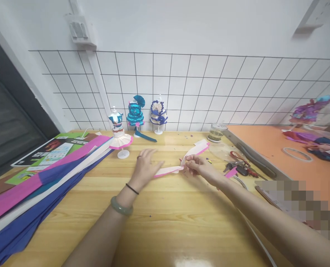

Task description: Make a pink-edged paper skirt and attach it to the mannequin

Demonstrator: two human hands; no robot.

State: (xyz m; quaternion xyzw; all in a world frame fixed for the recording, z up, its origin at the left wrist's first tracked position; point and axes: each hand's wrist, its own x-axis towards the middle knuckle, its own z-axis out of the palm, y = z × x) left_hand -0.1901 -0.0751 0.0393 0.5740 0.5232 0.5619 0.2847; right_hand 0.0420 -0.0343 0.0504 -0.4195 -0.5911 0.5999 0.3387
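A strip of white crepe paper with a pink edge [168, 171] lies across the wooden table in front of me. My right hand [196, 165] pinches it near the middle, where it looks gathered and bends away to the back right. At the strip's left end is my left hand [146, 165], fingers stretched out and thumb apart. Whether its palm presses on the paper is hidden. Behind it stands a small dress form [120, 139] in a white skirt with a pink hem. Two more dressed forms, one teal [135, 114] and one white and dark blue [158, 115], stand near the wall.
Long pink, white and blue crepe paper sheets [70, 167] lie at the left over a green printed sheet [17, 178]. A teal strip [146, 136] lies behind. To the right are a glass jar [217, 132], keys [239, 167] and an orange surface [267, 144] with a tape roll [297, 154].
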